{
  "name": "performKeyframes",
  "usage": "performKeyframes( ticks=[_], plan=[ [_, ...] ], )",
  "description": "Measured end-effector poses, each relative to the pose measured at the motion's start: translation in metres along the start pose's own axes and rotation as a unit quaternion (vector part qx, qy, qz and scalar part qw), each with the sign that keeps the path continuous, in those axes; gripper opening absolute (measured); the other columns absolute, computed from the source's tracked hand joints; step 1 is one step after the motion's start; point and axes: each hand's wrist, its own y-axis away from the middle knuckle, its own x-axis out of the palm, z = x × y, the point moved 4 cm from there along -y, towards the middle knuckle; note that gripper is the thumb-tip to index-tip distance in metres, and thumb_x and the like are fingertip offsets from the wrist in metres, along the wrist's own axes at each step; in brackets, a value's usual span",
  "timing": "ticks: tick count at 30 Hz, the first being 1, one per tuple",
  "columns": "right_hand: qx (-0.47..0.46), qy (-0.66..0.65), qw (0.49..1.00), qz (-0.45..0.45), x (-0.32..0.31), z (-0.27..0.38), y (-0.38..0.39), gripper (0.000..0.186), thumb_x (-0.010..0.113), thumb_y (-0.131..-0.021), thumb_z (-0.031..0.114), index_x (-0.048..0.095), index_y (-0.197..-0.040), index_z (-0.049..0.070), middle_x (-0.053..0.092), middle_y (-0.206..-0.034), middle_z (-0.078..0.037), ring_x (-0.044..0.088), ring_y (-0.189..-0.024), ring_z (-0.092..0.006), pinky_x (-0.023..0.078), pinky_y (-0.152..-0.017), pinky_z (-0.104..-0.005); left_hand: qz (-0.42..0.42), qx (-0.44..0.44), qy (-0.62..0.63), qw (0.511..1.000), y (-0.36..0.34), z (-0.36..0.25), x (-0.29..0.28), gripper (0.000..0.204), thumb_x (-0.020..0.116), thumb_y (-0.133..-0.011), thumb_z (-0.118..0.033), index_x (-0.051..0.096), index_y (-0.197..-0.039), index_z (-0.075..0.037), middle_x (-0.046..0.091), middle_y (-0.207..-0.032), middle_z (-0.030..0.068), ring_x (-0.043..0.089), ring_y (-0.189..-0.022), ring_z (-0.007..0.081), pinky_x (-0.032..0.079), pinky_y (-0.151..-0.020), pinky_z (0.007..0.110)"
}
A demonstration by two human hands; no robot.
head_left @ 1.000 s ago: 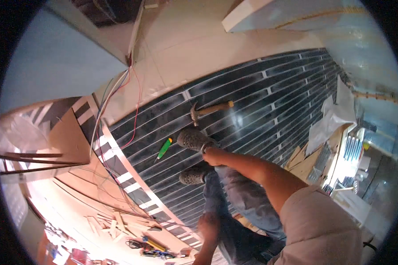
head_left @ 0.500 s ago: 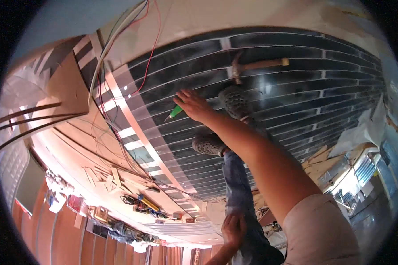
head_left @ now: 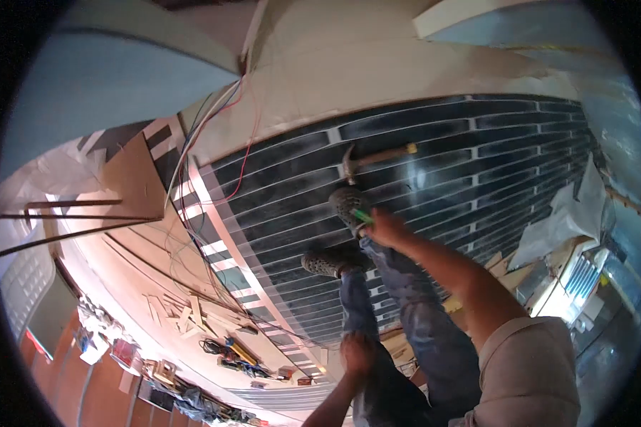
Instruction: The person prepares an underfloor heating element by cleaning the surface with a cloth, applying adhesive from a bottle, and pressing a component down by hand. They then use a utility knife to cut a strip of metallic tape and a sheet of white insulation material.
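My right hand (head_left: 386, 228) is closed round a screwdriver with a green handle (head_left: 362, 215), held just above my shoe (head_left: 347, 206); its thin shaft is hard to make out now. My left hand (head_left: 358, 354) lies on my jeans at the knee, its fingers resting over the cloth. A claw hammer (head_left: 379, 158) with a wooden handle lies beyond my shoes on the dark surface (head_left: 285, 178), which is crossed by pale seams like planking. My other shoe (head_left: 324, 264) stands to the left on the same surface.
Loose red and white wires (head_left: 243, 167) hang at the upper left. Wood offcuts (head_left: 185, 313) and several tools with cables (head_left: 238, 356) lie at the lower left. Thin dark strips (head_left: 85, 231) jut in from the left. A plastic sheet (head_left: 563, 220) is at the right.
My right hand has drawn back with the screwdriver from the left part of the dark surface to above my shoe. My left hand stays at my knee. The view has shifted.
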Motion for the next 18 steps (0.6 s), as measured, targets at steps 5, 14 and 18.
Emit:
performKeyframes(
  ticks=[5,14,18],
  plan=[
    [0.050,0.107,0.978,-0.172,-0.132,-0.194,0.110,0.034,0.061,-0.095,0.018,0.058,-0.127,0.008,0.070,-0.093,-0.020,0.068,-0.083,-0.0407,0.054,-0.067,-0.0480,-0.083,0.138,-0.008,0.987,0.004,-0.032,-0.018,0.017,0.064,-0.086,-0.022,0.067,-0.084,-0.006,0.066,-0.090,0.0189,0.063,-0.090,0.0408,0.050,-0.083,0.053],
    [0.235,0.140,0.942,-0.193,0.010,-0.318,0.448,0.041,0.055,-0.103,0.038,0.057,-0.126,0.004,0.069,-0.103,-0.018,0.067,-0.083,-0.0381,0.055,-0.070,-0.0435,-0.014,0.180,-0.179,0.967,0.060,0.019,-0.012,0.029,0.054,-0.097,-0.026,0.069,-0.114,-0.007,0.068,-0.121,0.0186,0.062,-0.120,0.0345,0.048,-0.102,0.051],
    [0.408,-0.202,0.882,-0.119,0.167,-0.260,0.632,0.039,0.055,-0.103,0.039,0.058,-0.118,0.003,0.067,-0.101,-0.016,0.065,-0.085,-0.0334,0.053,-0.072,-0.0440,0.047,0.191,-0.244,0.950,0.117,0.013,-0.058,0.028,0.054,-0.098,-0.026,0.070,-0.109,-0.006,0.071,-0.112,0.0191,0.068,-0.106,0.0367,0.055,-0.091,0.050]
  ],
)
